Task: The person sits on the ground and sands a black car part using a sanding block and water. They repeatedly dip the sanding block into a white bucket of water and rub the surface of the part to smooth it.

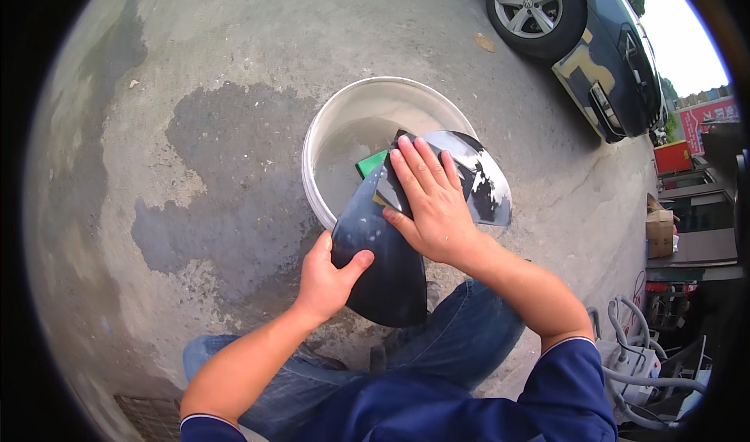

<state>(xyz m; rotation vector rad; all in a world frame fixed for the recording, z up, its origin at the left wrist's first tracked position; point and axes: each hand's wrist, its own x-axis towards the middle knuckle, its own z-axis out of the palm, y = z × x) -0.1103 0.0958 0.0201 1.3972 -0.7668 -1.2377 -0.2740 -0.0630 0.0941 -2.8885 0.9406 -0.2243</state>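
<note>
My left hand (pixel 320 282) grips the lower left edge of a black curved panel (pixel 383 270), thumb on its face. My right hand (pixel 430 208) lies flat, fingers stretched out, over a dark pad (pixel 388 194) with a yellow edge on the upper part of that panel. Behind them a white bucket (pixel 311 169) holds cloudy water (pixel 336 184). A green block (pixel 369 162) shows at the panel's left side, partly hidden. A glossy black panel section (pixel 488 192) with white reflections extends over the bucket's right side; whether it joins the held panel I cannot tell.
A dark car (pixel 609 67) with patched bodywork stands upper right on the stained concrete floor (pixel 211 59). At the right are a cardboard box (pixel 658 233), a red bin (pixel 670 158) and grey hoses (pixel 625 325) by a machine. My jeans-clad legs are bent below the panel.
</note>
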